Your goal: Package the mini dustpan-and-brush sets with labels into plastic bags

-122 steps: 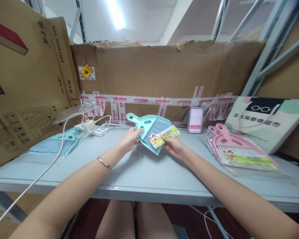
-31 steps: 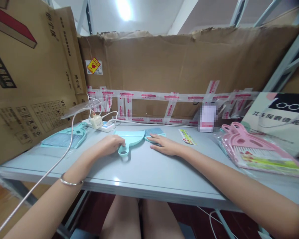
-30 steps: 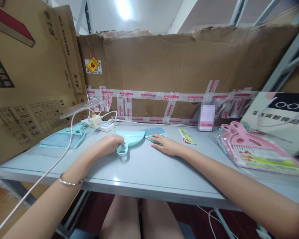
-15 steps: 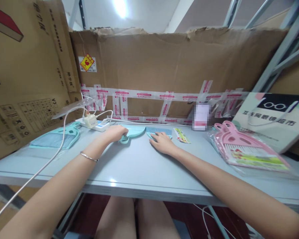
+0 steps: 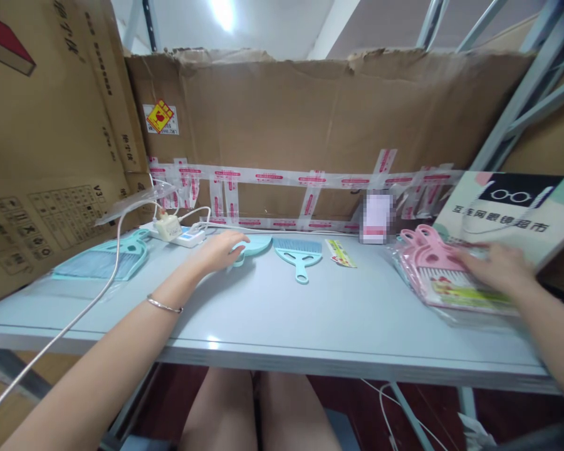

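My left hand rests on the handle end of a teal dustpan lying flat on the grey table, fingers curled loosely over it. Just right of the dustpan a small teal brush lies by itself, handle toward me. A yellow-green paper label lies right of the brush. My right hand lies with fingers stretched out on a stack of pink dustpan-and-brush sets in clear bags at the right.
Another bagged teal set lies at the left. A white power strip with plug and cables sits at the back left. Taped cardboard walls close off the back and left. A printed bag leans at the right.
My right hand left the teal brush and moved right onto the pink bagged sets. The left hand slid the dustpan a little farther back. Earlier the set and label were held together, now they lie apart.
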Available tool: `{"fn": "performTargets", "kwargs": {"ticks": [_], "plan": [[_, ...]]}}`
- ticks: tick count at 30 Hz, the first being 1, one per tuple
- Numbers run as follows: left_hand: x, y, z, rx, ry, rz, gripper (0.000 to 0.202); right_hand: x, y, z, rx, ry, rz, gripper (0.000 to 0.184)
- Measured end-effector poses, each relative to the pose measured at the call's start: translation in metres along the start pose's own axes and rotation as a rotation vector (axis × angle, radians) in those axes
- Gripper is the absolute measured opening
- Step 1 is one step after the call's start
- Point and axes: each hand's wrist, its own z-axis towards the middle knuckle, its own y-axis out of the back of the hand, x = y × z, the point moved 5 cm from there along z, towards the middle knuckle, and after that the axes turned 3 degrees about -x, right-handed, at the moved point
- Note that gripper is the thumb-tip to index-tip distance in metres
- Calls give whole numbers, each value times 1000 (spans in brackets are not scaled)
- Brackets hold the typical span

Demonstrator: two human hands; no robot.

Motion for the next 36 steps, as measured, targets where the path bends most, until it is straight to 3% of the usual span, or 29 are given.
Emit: {"fn": "performTargets", "kwargs": {"ticks": [2,4,14,17,18,20,22,26,28,30,33,34,36], "plan": [[-1,-2,0,8,-13,-16,32,-31,-10,10,158,-165,-12,37],[0,-2,0,7,-17,-27,31,-39,-12,9,220,-241,-8,29],[-3,10,-2,-108,-43,-104,28,10,39,-20,-87,-269,-7,42],[-9,17,2,-232,-4,-194,26,47,59,-12,-215,-188,43,31],[-13,19,5,-271,32,-250,26,65,64,-10,-272,-162,71,26],[-24,19,13,-300,150,-408,28,111,64,-8,-260,-50,135,17],[-38,12,23,-245,323,-645,37,165,54,-15,-207,82,229,10],[-66,-17,37,31,587,-1252,53,267,19,-55,-36,338,453,6],[-66,-25,38,27,638,-1402,49,301,3,-78,34,462,537,8],[-53,-27,34,-107,696,-1451,44,317,-2,-96,-29,580,650,6],[-31,-27,25,-316,834,-1458,33,309,6,-112,-249,637,849,19],[-25,-25,23,-385,883,-1448,30,302,6,-116,-261,622,917,19],[-18,-22,20,-523,949,-1420,24,293,-2,-123,-95,540,1056,14]]}}
